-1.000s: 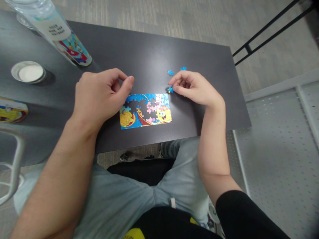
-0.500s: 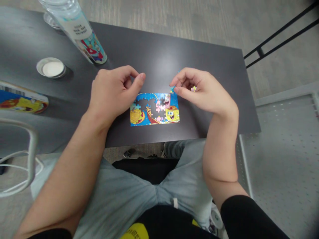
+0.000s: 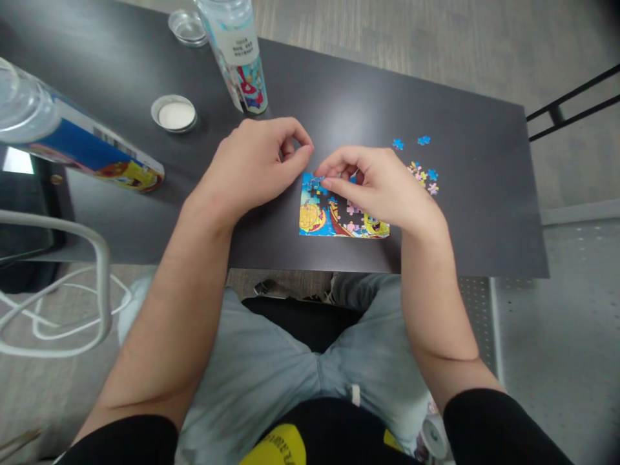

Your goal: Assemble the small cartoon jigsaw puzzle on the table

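A small, partly assembled cartoon jigsaw puzzle lies flat near the front edge of the dark table. My right hand hovers over the puzzle's upper left part, thumb and forefinger pinched on a small blue puzzle piece at the top left corner. My left hand rests beside the puzzle's left edge, fingers curled with thumb against fingertips; I cannot see anything in it. Several loose puzzle pieces, blue, pink and yellow, lie on the table to the right of my right hand.
An upright clear tube with cartoon print stands at the back. A round white lid and a clear lid lie near it. Another printed tube lies on its side at the left. A white chair frame is at lower left.
My right hand lifted a blue piece from the table and carried it left, over the puzzle's top left corner. The view shifted, so the loose pieces at right now show.
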Tool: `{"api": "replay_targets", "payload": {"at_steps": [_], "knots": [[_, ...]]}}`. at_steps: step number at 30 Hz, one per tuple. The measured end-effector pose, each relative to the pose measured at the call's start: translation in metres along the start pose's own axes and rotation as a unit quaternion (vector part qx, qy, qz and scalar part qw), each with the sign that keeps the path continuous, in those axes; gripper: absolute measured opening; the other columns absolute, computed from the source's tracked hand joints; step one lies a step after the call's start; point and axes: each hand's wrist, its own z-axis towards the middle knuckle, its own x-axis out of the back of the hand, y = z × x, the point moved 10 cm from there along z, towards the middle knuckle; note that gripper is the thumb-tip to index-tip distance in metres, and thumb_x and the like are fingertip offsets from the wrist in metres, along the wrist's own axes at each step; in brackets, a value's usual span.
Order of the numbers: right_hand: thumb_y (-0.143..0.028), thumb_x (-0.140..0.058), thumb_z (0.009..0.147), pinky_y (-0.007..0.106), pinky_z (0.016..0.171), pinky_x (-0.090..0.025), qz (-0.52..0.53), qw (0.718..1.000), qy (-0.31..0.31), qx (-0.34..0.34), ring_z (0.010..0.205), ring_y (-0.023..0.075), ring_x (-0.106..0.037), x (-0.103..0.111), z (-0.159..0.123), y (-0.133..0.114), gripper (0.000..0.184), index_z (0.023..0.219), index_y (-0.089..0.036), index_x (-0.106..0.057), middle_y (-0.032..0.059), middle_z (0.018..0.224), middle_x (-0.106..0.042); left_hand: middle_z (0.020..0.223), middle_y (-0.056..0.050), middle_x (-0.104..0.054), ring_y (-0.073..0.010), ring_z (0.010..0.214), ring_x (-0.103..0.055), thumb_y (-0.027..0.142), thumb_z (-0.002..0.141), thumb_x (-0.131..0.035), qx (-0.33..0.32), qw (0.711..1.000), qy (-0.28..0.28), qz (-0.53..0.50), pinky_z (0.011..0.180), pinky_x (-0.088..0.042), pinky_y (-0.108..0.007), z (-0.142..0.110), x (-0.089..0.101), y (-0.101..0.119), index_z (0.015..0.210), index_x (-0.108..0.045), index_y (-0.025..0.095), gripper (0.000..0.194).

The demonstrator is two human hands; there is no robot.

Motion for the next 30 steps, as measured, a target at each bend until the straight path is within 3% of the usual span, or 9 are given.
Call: {"api": "replay_targets", "payload": {"at_steps": [8,19,24,30], "knots": [[-0.028,-0.092,0.109,0.044,0.087,-0.063,0.019,1.000,0.013,0.017,0.094,0.0258,-0.076,-0.010,0.004,0.012,0.011,0.119,-0.028,-0.086,0.0033,0.103,-0.086,0.106,-0.001,-0.092,-0.0299,0.099,-0.084,0.034,0.097,-0.081,-0.030,0.993,-0.106,-0.033,0.084,-0.058,-0.043,0.001,-0.015,-0.014,0.133,-0.095,0.035,0.038],[-0.035,-0.091,0.112,0.042,0.084,-0.057,0.033,0.999,0.013,0.030,0.093,0.0231,-0.074,-0.005,0.002,0.014,0.016,0.124,-0.025,-0.087,0.0025,0.108,-0.089,0.114,-0.002,-0.092,-0.0278,0.102,-0.083,0.045,0.090,-0.094,-0.059,0.987,-0.139,-0.047,0.088,-0.059,-0.039,0.000,-0.017,-0.012,0.131,-0.093,0.033,0.043],[-0.038,-0.095,0.109,0.045,0.078,-0.058,0.028,0.999,-0.020,0.017,0.095,0.0284,-0.079,-0.003,-0.003,0.017,0.016,0.121,-0.029,-0.088,0.0047,0.103,-0.086,0.111,-0.001,-0.091,-0.0310,0.105,-0.085,0.048,0.087,-0.098,-0.051,0.988,-0.135,-0.049,0.088,-0.059,-0.040,0.000,-0.018,-0.013,0.127,-0.092,0.035,0.042],[-0.041,-0.095,0.109,0.044,0.076,-0.057,0.018,0.998,-0.059,0.007,0.087,0.0266,-0.075,-0.010,-0.006,0.016,0.019,0.121,-0.029,-0.089,0.0030,0.096,-0.086,0.111,-0.001,-0.090,-0.0314,0.105,-0.083,0.047,0.086,-0.097,-0.045,0.988,-0.138,-0.056,0.088,-0.058,-0.041,0.001,-0.019,-0.013,0.126,-0.090,0.035,0.043]]}}
